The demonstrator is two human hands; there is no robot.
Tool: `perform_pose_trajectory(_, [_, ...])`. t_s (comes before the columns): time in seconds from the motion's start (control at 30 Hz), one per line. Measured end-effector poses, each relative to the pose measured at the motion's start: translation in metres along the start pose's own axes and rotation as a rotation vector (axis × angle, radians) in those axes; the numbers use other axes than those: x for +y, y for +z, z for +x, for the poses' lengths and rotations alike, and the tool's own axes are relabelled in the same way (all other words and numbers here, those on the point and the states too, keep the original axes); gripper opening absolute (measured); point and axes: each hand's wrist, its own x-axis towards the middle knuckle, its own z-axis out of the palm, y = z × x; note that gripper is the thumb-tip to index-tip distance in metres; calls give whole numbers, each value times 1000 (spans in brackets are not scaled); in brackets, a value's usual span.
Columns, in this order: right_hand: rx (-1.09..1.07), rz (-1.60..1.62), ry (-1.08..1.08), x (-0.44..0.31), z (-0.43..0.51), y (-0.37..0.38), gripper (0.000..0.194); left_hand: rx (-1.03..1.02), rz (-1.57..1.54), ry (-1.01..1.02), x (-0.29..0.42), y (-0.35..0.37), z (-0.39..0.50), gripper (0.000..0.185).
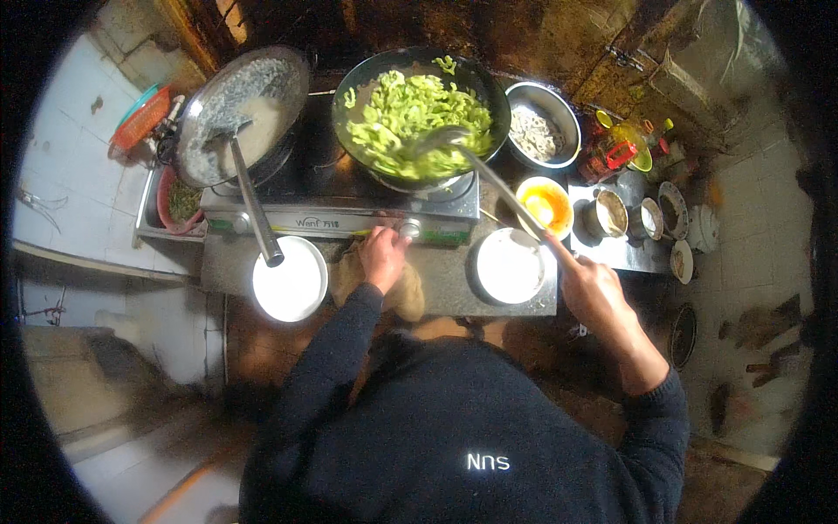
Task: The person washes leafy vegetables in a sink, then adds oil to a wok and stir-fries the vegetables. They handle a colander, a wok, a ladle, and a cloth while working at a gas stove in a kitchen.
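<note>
My right hand [592, 288] grips the long metal handle of a ladle [501, 187], whose bowl rests among chopped green vegetables [419, 118]. They lie in a dark wok [495, 85] on the right burner of a gas stove [314, 219]. At the stove's front edge is my left hand [382, 255], its thumb close to the right control knob [410, 228]; whether it touches the knob I cannot tell. A tan cloth [409, 295] lies just below this hand. On the left burner a second wok [288, 72] is tilted, with whitish residue inside and a metal-handled utensil [252, 196] in it.
White plates [290, 278] [510, 265] flank my hands on the counter. To the right stand a metal bowl of sliced food [540, 131], a bowl with orange liquid [545, 204], bottles [615, 154] and small seasoning bowls [609, 213]. A pink basin [171, 203] sits at left.
</note>
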Motion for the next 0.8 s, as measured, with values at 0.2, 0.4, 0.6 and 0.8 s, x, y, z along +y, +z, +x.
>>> perform_pose_trajectory(0.2, [147, 223, 12, 2, 84, 45, 80, 4, -18, 93, 2, 11, 3, 22])
perform_pose_trajectory(0.4, [-27, 91, -104, -11, 34, 8, 82, 8, 30, 13, -8, 3, 0, 23])
perform_pose_trajectory(0.6, [235, 110, -61, 23, 50, 34, 82, -31, -13, 30, 4, 2, 4, 23])
perform_pose_trajectory(0.8, [148, 203, -166, -23, 82, 37, 80, -6, 32, 78, -16, 9, 5, 23])
